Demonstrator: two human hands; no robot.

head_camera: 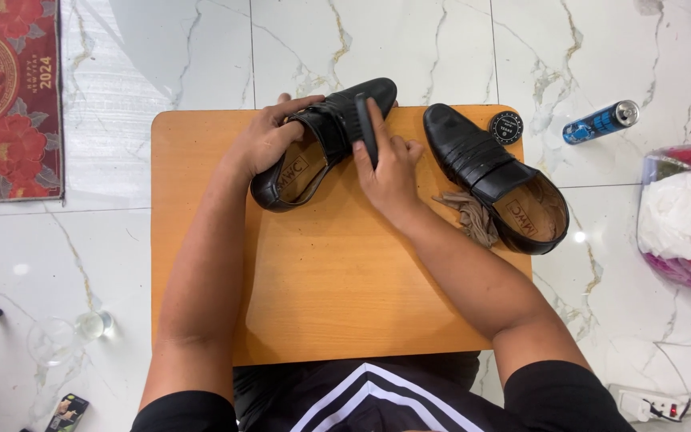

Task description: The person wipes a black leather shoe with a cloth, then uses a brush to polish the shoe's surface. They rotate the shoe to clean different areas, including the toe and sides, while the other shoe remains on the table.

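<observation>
We find the left hand (269, 140) clasped around the collar of a black slip-on shoe (325, 136), which lies tilted at the far edge of a small wooden table (329, 280), toe pointing away and to the right. The right hand (389, 172) grips a narrow black brush (365, 128), pressed against the shoe's upper near the vamp. We note the matching second shoe (493, 176) lying to the right on the same table, apart from both hands, heel overhanging the edge. A brown crumpled cloth (469, 214) rests against its side. A round black polish tin (506, 126) sits just beside its toe. On the marble floor (441, 48) beyond lies a blue spray can (601, 122).
</observation>
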